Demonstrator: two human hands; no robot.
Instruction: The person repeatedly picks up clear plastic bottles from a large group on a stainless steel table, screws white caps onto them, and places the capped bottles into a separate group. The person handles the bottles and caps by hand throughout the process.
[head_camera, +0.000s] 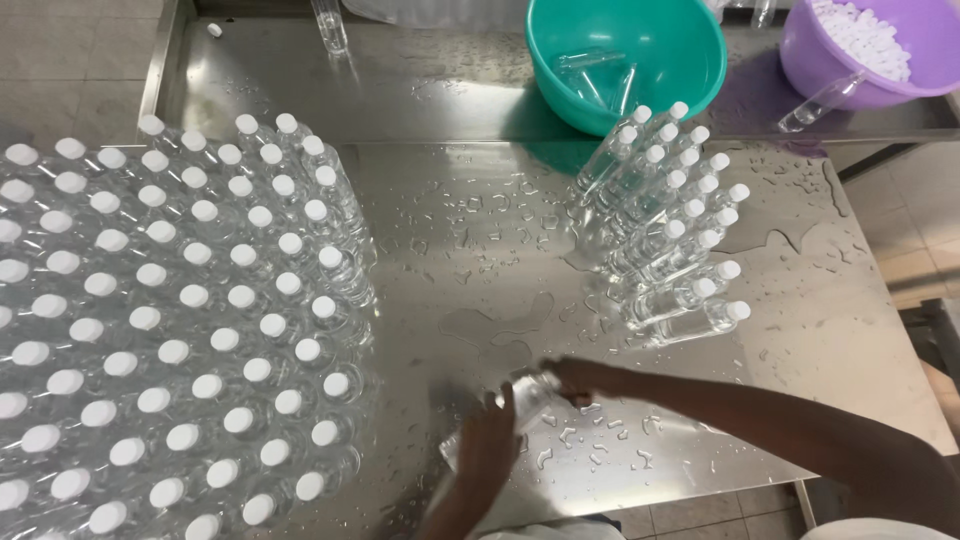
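Note:
A small clear plastic bottle (527, 398) lies tilted in both my hands over the wet steel table (470, 230) near its front edge. My left hand (488, 448) wraps its lower body. My right hand (578, 380) grips its top end, hiding the neck; whether a cap is on it cannot be seen. Right of centre stands a small cluster of capped clear bottles (670, 225). A large block of several rows of white-capped bottles (170, 320) fills the left side.
At the back, a teal bowl (690, 60) holds a few uncapped clear bottles, and a purple tub (905, 85) holds white caps. Water drops and puddles (500, 330) cover the tabletop. The table's right edge meets a tiled floor (925, 215).

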